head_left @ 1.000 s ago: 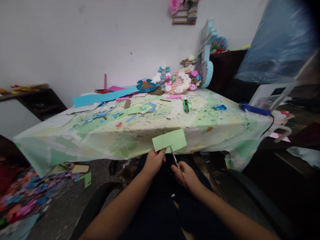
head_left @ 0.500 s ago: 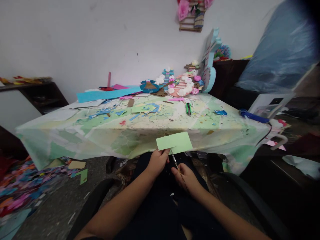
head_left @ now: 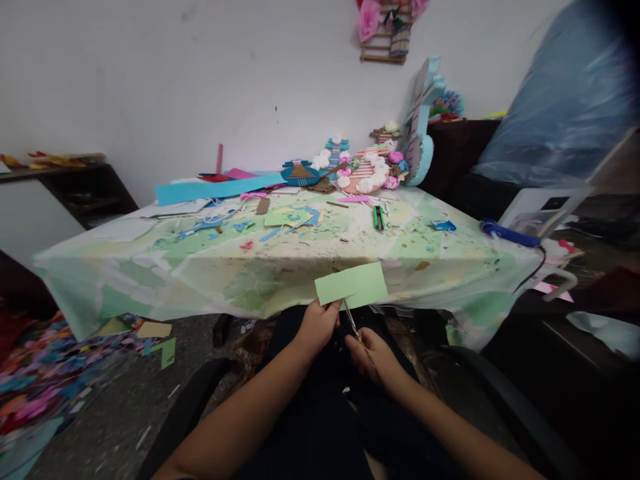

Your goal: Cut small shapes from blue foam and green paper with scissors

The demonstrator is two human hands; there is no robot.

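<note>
A light green sheet of paper (head_left: 367, 283) is held up over my lap, just in front of the table's edge. My left hand (head_left: 320, 325) pinches its lower left edge between thumb and fingers. Closed round the handles of a pair of scissors (head_left: 351, 320) is my right hand (head_left: 373, 357). The blades point up and away, crossing the lower edge of the paper close to my left fingertips. A blade tip appears above the paper's top edge; the handles are mostly covered by my fingers.
A table (head_left: 280, 280) with a patterned cloth stands ahead, scattered with paper scraps. On it lie a green utility knife (head_left: 379, 218), a blue glue gun (head_left: 509, 232) and blue strips (head_left: 220, 188). Decorated craft models (head_left: 367, 170) stand behind. Coloured scraps (head_left: 55, 373) heap on the floor at left.
Both hands keep their holds on the paper and the scissors. Almost nothing has moved; the whole view has shifted very slightly.
</note>
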